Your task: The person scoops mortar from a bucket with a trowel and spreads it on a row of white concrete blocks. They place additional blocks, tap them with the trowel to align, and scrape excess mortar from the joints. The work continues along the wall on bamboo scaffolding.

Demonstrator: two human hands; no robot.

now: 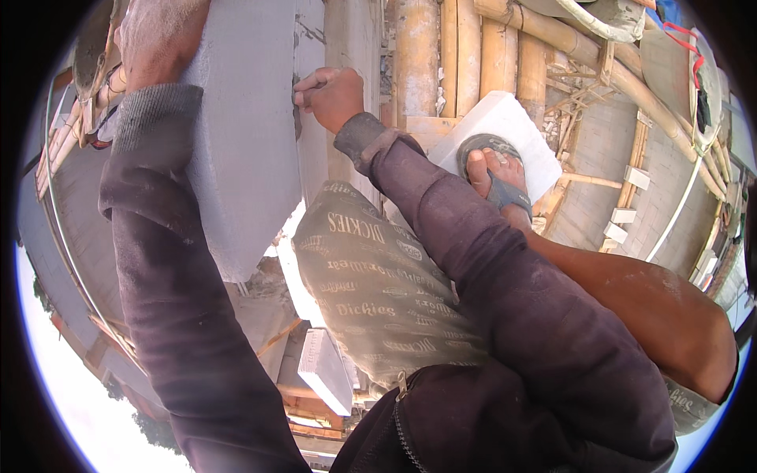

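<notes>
A large pale grey building block (pixel 243 142) with a smooth face stands at the upper left, between my two arms. My left hand (pixel 164 38) is at the top edge of the view, beside the block's left side; its fingers are cut off by the frame. At the block's right edge, along a rough mortar-like seam (pixel 298 118), is my right hand (pixel 335 96). Its fingers are curled and pinched together at the seam. Whatever lies between them, if anything, is too small to make out.
My sandalled foot (pixel 501 169) rests on a white block (pixel 540 154) at the right. Bamboo poles (pixel 415 59) run behind it. Another white block (pixel 325 370) lies below my knee. A red cord (pixel 686 39) and a hanging pale rope (pixel 676 209) are at the far right.
</notes>
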